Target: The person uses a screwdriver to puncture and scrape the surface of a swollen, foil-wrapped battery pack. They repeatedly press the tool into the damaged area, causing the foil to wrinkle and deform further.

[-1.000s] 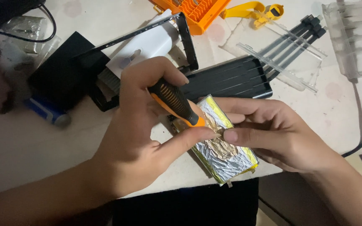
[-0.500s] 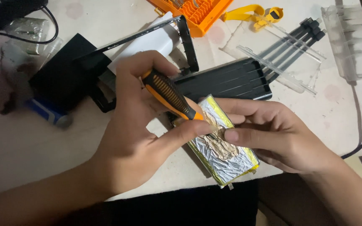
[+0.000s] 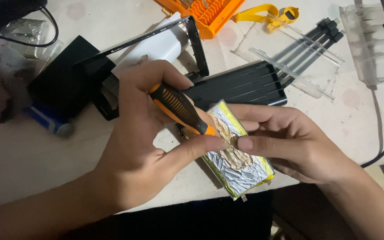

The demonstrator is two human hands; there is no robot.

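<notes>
Since the earlier frames, the screwdriver [image 3: 181,108] has tilted a bit steeper and its tip sits lower on the foil pack [image 3: 236,153]; otherwise the scene barely shifts. Left hand [image 3: 145,146] is wrapped tight round the orange-and-black handle, thumb pressed toward the tip. Right hand [image 3: 290,142] pinches the foil pack's edge, fingers closed on it, steadying it. Hands are close together, nearly touching at the thumb and forefinger.

Foil pack lies tilted at the near table edge, silver wrap torn and brownish in the middle, so the work looks to be on that scraped patch. Just behind the foil pack lies a black ribbed case [image 3: 241,84]; farther behind, an orange bit tray [image 3: 205,13]. Behind and to the right of the pack, clear plastic strips [image 3: 298,66]; to its left, a black box [image 3: 67,80]. Fingers hide the tip itself.
</notes>
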